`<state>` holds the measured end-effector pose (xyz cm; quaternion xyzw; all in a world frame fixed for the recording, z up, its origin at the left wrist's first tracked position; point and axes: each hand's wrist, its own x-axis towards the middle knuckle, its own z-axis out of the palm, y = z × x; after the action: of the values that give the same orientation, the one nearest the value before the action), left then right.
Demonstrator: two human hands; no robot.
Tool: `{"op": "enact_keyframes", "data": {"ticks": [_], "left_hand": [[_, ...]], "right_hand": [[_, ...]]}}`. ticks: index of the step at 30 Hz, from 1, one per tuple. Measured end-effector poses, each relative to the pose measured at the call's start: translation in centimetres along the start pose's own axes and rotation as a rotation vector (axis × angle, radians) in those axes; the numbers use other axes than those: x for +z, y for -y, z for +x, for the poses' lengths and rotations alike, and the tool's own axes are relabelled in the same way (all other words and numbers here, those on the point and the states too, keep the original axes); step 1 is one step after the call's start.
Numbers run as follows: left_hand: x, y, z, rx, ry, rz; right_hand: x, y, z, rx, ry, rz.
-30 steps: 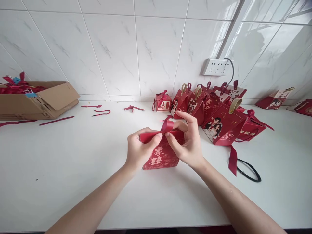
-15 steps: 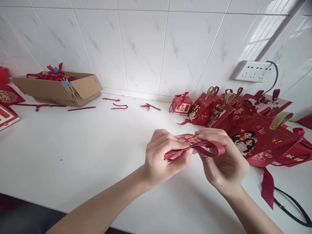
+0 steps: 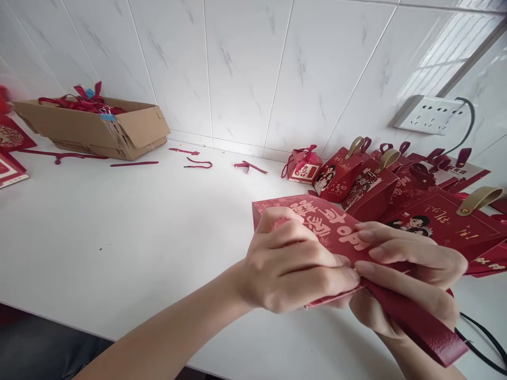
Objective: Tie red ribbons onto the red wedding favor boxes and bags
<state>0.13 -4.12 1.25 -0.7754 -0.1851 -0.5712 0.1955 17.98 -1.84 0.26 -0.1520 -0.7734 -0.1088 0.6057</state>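
Both hands grip a red gift box (image 3: 269, 203) with pale pink lettering, held tilted above the white table. My left hand (image 3: 297, 264) is closed on the box's top edge, fingertips pressed near the base of its strap. My right hand (image 3: 412, 269) pinches the same edge from the other side, its fingers beside the dark red strap handle (image 3: 423, 327), which loops toward the lower right. The fingertips of the two hands almost meet. The underside of the box and part of my right thumb are hidden.
Several finished-looking red gift boxes (image 3: 415, 211) with strap handles crowd the right side. A small ribboned box (image 3: 303, 166) stands by the tiled wall. Back left is a cardboard box (image 3: 91, 132) of red ribbons. Ribbon scraps (image 3: 250, 167) lie along the back; a black cable (image 3: 485, 338) lies right.
The held box has turned so its lettered face shows more, and its strap now points to the lower right. Both hands have shifted right and lower; the view has tilted slightly.
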Motion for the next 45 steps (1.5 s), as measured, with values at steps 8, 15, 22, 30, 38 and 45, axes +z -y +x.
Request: {"op": "enact_keyframes", "data": {"ticks": [8,15,22,30,38,45], "left_hand": [[0.1,0.2,0.2,0.01,-0.016,-0.009],[0.0,0.0,0.2,-0.002,-0.011,-0.02],[0.7,0.1,0.0,-0.07,-0.03,-0.142],[1.8,0.0,0.0,-0.469,-0.048,-0.474],[1.5,-0.3,0.2,-0.828,0.016,-0.422],[2.5,-0.4,-0.6,-0.892,-0.024,-0.302]], "right_hand": [[-0.1,-0.2,-0.3,-0.023,0.052,-0.004],[0.1,0.7,0.3,0.01,0.048,-0.041],[-0.2,1.0,0.9,0.017,0.076,-0.033],[1.2,0.5,0.4,0.209,0.0,-0.087],[1.9,-0.1,0.4,0.368,-0.09,-0.186],[2.3,0.2,0.5,0.384,0.046,-0.301]]}}
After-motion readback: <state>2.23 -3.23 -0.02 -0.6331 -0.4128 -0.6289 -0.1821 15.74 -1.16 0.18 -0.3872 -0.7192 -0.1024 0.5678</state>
